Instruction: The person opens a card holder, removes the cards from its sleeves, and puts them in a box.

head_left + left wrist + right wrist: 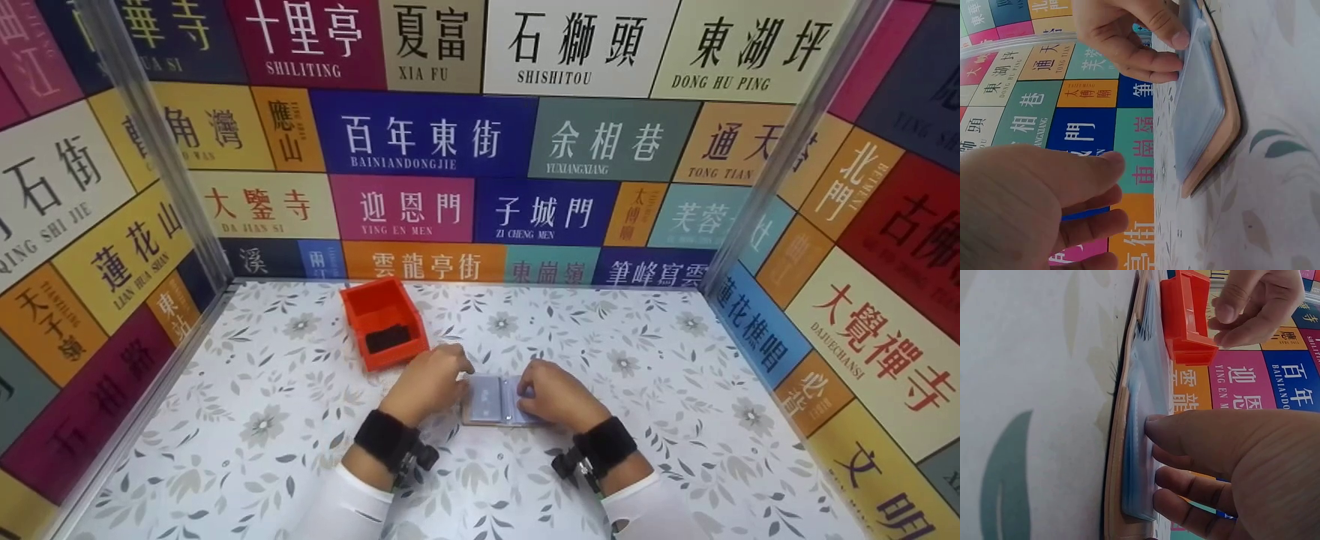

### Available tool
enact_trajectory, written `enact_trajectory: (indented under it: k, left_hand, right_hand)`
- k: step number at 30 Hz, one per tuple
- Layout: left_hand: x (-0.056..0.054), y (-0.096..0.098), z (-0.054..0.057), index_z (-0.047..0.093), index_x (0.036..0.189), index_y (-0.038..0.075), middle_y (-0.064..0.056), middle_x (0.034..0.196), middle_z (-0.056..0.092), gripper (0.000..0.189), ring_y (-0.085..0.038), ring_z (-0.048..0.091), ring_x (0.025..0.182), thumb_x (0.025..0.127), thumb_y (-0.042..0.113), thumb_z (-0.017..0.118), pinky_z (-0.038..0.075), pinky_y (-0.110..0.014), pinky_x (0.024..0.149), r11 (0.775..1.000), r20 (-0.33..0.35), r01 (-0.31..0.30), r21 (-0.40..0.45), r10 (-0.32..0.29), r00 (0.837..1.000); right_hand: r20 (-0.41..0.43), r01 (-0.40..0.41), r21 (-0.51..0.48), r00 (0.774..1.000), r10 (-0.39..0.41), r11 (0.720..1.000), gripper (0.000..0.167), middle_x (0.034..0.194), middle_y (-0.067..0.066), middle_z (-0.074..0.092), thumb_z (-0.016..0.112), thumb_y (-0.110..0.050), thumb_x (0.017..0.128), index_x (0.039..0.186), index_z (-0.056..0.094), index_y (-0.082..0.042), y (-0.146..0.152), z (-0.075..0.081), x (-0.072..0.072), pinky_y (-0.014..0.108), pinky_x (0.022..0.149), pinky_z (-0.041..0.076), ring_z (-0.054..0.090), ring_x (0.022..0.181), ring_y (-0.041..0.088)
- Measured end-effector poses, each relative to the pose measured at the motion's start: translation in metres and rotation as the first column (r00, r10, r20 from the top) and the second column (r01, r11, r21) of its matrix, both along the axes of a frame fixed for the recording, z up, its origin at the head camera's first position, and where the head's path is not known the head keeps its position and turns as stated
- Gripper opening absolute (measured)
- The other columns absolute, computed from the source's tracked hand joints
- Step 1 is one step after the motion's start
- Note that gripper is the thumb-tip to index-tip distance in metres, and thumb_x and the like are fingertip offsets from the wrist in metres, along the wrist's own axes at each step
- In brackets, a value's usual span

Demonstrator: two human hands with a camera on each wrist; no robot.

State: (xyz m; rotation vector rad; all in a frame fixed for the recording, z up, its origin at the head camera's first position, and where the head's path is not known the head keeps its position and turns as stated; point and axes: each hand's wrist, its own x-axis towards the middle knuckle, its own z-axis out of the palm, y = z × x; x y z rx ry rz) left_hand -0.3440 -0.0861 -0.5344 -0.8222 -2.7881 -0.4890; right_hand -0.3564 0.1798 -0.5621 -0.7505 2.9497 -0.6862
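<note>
A card holder [484, 403] with a tan cover and clear plastic sleeves lies spread on the table. In the right wrist view, my right hand [1224, 467] has its thumb and fingertips resting on the sleeves [1139, 455] of the right half. My left hand [435, 379] hovers by the holder's left edge, fingers loosely bent and nothing between them. From the left wrist view, a gap shows between that hand [1044, 208] and the tan cover [1224, 132].
Beyond my left hand stands a red plastic bin [384, 324] with a dark item [388, 338] inside. A floral-patterned tabletop [300, 465] spreads underneath. Panels with coloured name signs [420, 135] enclose the back and both sides.
</note>
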Motion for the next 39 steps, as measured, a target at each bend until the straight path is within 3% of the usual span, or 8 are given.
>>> enact_trajectory:
  k: [3, 6, 9, 13, 18, 29, 35, 39]
  left_hand:
    - [0.005, 0.006, -0.004, 0.083, 0.113, 0.015, 0.002, 0.106, 0.067, 0.02, -0.02, 0.067, 0.098, 0.095, 0.013, 0.075, 0.057, -0.04, 0.09, 1.0, 0.084, 0.005, -0.023, -0.003, 0.996]
    - [0.008, 0.009, -0.006, 0.083, 0.112, 0.016, 0.004, 0.107, 0.064, 0.018, -0.018, 0.064, 0.095, 0.098, 0.015, 0.073, 0.056, -0.039, 0.086, 0.999, 0.121, 0.035, -0.032, -0.031, 0.992]
    - [0.01, 0.01, -0.007, 0.082, 0.114, 0.018, 0.004, 0.115, 0.064, 0.019, -0.019, 0.065, 0.1, 0.097, 0.015, 0.074, 0.056, -0.039, 0.09, 0.998, 0.156, 0.039, -0.045, -0.031, 0.987]
    - [0.011, 0.01, -0.01, 0.081, 0.113, 0.02, 0.005, 0.122, 0.068, 0.026, -0.019, 0.068, 0.104, 0.09, 0.008, 0.076, 0.057, -0.04, 0.094, 0.997, 0.196, 0.027, -0.071, -0.012, 0.98]
    - [0.01, 0.011, -0.012, 0.078, 0.1, 0.019, 0.006, 0.103, 0.069, 0.024, -0.017, 0.062, 0.085, 0.082, 0.003, 0.08, 0.054, -0.036, 0.079, 0.996, 0.231, 0.039, -0.082, -0.019, 0.973]
    - [0.01, 0.011, -0.012, 0.079, 0.1, 0.017, 0.005, 0.091, 0.067, 0.023, -0.017, 0.059, 0.078, 0.083, 0.002, 0.08, 0.052, -0.035, 0.074, 0.997, 0.206, 0.056, -0.047, -0.045, 0.978]
    - [0.01, 0.012, -0.013, 0.081, 0.103, 0.017, 0.0, 0.094, 0.075, 0.026, -0.016, 0.063, 0.082, 0.085, -0.001, 0.078, 0.056, -0.037, 0.08, 0.994, 0.136, 0.101, -0.035, -0.096, 0.986]
    - [0.009, 0.012, -0.015, 0.082, 0.107, 0.017, 0.0, 0.097, 0.077, 0.032, -0.015, 0.065, 0.085, 0.084, -0.004, 0.077, 0.056, -0.037, 0.083, 0.994, 0.138, 0.109, -0.023, -0.105, 0.985]
  right_hand:
    - [-0.003, -0.008, 0.003, 1.0, 0.008, 1.0, 0.015, 0.097, -0.001, 0.065, 0.087, -0.019, 0.084, 0.095, 0.079, -0.011, 0.0, 0.0, 0.0, 0.042, 0.086, 0.055, 0.062, 0.09, 0.017]
    - [-0.004, -0.011, 0.004, 1.0, 0.011, 1.0, 0.015, 0.098, -0.001, 0.066, 0.087, -0.019, 0.085, 0.095, 0.079, -0.011, 0.0, 0.001, 0.0, 0.041, 0.086, 0.055, 0.062, 0.09, 0.017]
    - [0.005, -0.003, 0.004, 1.0, 0.003, 1.0, 0.015, 0.098, -0.001, 0.065, 0.087, -0.019, 0.085, 0.095, 0.079, -0.012, 0.0, 0.001, 0.0, 0.041, 0.087, 0.055, 0.062, 0.091, 0.017]
    - [0.013, 0.006, 0.01, 1.0, -0.007, 1.0, 0.015, 0.098, -0.002, 0.064, 0.087, -0.02, 0.085, 0.095, 0.078, -0.012, 0.0, 0.001, 0.001, 0.041, 0.087, 0.055, 0.062, 0.091, 0.017]
    - [0.01, 0.001, 0.011, 1.0, -0.001, 1.0, 0.015, 0.098, -0.003, 0.064, 0.087, -0.02, 0.085, 0.096, 0.079, -0.012, 0.0, 0.001, 0.0, 0.041, 0.087, 0.055, 0.062, 0.091, 0.017]
    - [0.001, -0.013, 0.001, 1.0, 0.013, 1.0, 0.015, 0.098, 0.0, 0.064, 0.087, -0.019, 0.085, 0.095, 0.078, -0.011, 0.001, 0.002, 0.001, 0.041, 0.086, 0.054, 0.061, 0.09, 0.018]
    - [-0.03, -0.043, -0.001, 0.999, 0.043, 0.999, 0.015, 0.097, 0.002, 0.065, 0.087, -0.017, 0.083, 0.093, 0.078, -0.011, 0.002, 0.001, 0.001, 0.042, 0.087, 0.055, 0.063, 0.092, 0.02]
    - [-0.026, -0.043, -0.007, 0.999, 0.043, 0.999, 0.016, 0.097, 0.002, 0.065, 0.087, -0.017, 0.083, 0.094, 0.077, -0.01, 0.002, 0.001, 0.001, 0.043, 0.087, 0.055, 0.063, 0.092, 0.021]
